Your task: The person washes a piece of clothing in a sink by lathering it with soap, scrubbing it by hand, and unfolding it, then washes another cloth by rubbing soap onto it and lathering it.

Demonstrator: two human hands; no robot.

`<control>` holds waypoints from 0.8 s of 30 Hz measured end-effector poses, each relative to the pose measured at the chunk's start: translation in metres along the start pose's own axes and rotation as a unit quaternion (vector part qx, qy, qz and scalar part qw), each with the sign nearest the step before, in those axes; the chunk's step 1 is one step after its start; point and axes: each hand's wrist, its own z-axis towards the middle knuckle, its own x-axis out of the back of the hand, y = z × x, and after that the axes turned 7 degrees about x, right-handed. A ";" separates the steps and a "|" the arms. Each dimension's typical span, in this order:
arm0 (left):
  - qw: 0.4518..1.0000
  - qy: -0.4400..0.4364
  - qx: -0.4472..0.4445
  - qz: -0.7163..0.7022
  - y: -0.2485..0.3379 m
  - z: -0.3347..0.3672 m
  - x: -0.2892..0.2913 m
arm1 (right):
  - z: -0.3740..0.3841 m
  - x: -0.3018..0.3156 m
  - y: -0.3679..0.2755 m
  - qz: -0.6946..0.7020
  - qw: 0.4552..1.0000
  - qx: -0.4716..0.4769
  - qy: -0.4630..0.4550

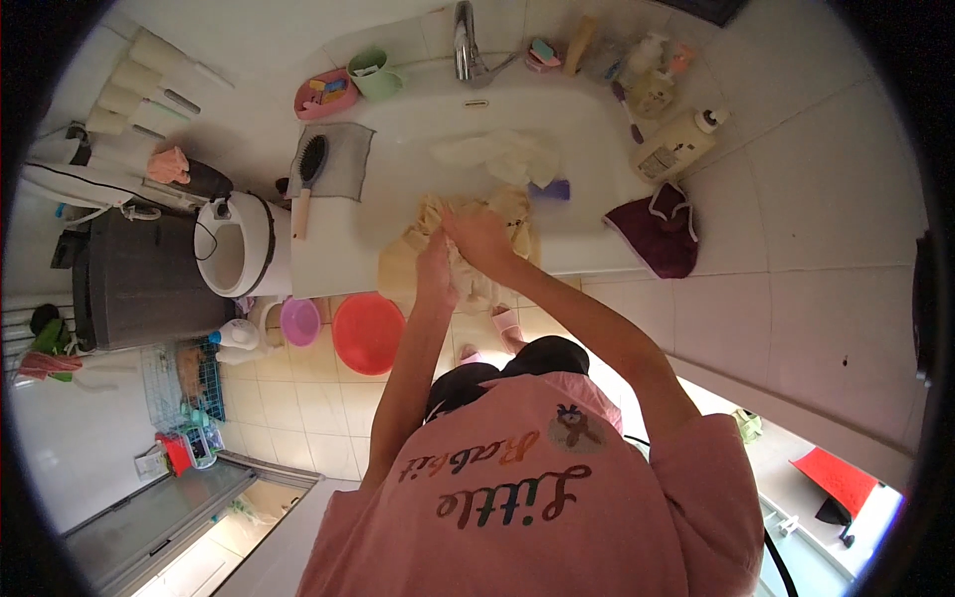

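A pale yellow wet-looking cloth (pixel 400 265) is bunched up at the front edge of the white washbasin (pixel 597 234), part of it hanging over the rim. My left hand (pixel 436 261) is closed on the cloth. Just beside it, nearly touching, my right hand (pixel 476 237) also has its fingers closed round the fabric. Most of the fingertips are hidden in the folds. Farther back in the basin lies a whitish cloth (pixel 512 157), spread loosely. A small blue-purple block (pixel 550 190) rests against its right end.
Behind the basin stands a chrome faucet (pixel 464 45). A hairbrush (pixel 310 164) lies on a grey cloth (pixel 353 149) at left, near a green cup (pixel 373 78). Pump bottles (pixel 676 147) and a maroon cloth (pixel 659 231) line the right ledge. A red basin (pixel 368 334) sits on the floor.
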 end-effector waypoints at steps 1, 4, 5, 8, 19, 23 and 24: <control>1.000 0.008 -0.006 0.009 0.006 -0.010 -0.011 | -0.009 0.004 -0.008 0.022 0.998 0.042 0.044; 0.993 -0.090 0.019 -0.071 0.013 -0.017 -0.011 | -0.015 0.012 -0.015 0.002 0.996 0.090 0.026; 0.993 -0.090 0.018 -0.071 0.011 -0.019 -0.013 | -0.016 0.013 -0.017 -0.036 0.994 0.095 -0.038; 1.000 0.016 0.024 -0.010 0.001 -0.005 -0.006 | 0.006 0.001 0.009 -0.037 0.997 -0.053 0.040; 0.992 -0.106 -0.034 -0.056 0.010 -0.009 0.012 | -0.021 0.023 -0.038 -0.046 0.992 0.084 0.079; 0.998 -0.044 -0.050 -0.021 -0.005 -0.007 0.000 | 0.004 0.029 -0.007 -0.024 0.999 0.010 0.046; 0.998 -0.042 -0.032 -0.024 0.000 -0.005 0.002 | -0.001 0.026 -0.014 -0.023 0.999 0.010 0.046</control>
